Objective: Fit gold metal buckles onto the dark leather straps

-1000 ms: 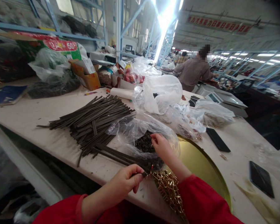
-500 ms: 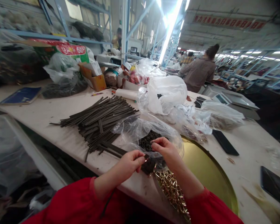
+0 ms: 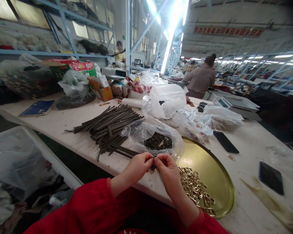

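Note:
My left hand point(image 3: 141, 163) and my right hand point(image 3: 168, 167) meet at the front edge of the table, fingertips pinched close together. A small dark piece point(image 3: 152, 167), apparently the end of a dark strip, shows under the left fingertips. What the right fingers pinch is mostly hidden. Just beyond the hands lies an open clear plastic bag point(image 3: 177, 143) of small black pieces point(image 3: 156, 141), with a gold-coloured bit on top. To the right, gold rectangular metal buckles point(image 3: 194, 187) are heaped on a round gold tray point(image 3: 216, 172). A pile of dark flat strips point(image 3: 109, 125) lies to the left.
Two black phone-like slabs, one nearer the tray point(image 3: 226, 142) and one farther right point(image 3: 271, 177), lie on the table point(image 3: 249, 156). White plastic bags point(image 3: 169, 99), a blue booklet point(image 3: 37, 108) and boxes stand behind. A plastic-lined bin point(image 3: 21, 156) is at lower left. Another person point(image 3: 199, 79) works beyond.
My right hand has left the bag of black pieces and come down to meet my left hand. The view has shifted, showing more of the buckles on the tray.

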A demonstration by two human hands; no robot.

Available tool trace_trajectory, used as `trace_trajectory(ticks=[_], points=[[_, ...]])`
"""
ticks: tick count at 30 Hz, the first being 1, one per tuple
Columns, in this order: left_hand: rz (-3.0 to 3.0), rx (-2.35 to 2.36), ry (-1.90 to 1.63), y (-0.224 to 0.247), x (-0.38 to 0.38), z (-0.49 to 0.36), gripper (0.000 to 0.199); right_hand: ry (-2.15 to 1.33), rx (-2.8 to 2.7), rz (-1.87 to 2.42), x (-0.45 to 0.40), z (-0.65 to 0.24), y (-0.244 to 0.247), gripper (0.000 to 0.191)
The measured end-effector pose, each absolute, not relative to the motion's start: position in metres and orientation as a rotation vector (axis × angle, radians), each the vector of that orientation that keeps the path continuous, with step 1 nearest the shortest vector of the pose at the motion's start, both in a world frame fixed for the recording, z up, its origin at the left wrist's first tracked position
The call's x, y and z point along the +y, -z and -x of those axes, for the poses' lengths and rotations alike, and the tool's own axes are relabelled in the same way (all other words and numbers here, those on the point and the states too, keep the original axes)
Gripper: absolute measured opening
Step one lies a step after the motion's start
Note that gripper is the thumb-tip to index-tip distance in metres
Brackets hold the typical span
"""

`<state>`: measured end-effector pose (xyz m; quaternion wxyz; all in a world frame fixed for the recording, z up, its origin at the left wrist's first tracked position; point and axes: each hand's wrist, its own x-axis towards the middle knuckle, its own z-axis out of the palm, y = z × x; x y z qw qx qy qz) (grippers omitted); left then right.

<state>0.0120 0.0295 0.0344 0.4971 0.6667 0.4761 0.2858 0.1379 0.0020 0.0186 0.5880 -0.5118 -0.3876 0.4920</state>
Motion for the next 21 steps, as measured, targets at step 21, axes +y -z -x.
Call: trace_trajectory(ticks=[21], points=[[-1.410,0.901,-0.803,-0.020,0.004,-0.013,0.038,-0.924,-1.112,1.253,-0.027,-0.144,-0.015,0.021]])
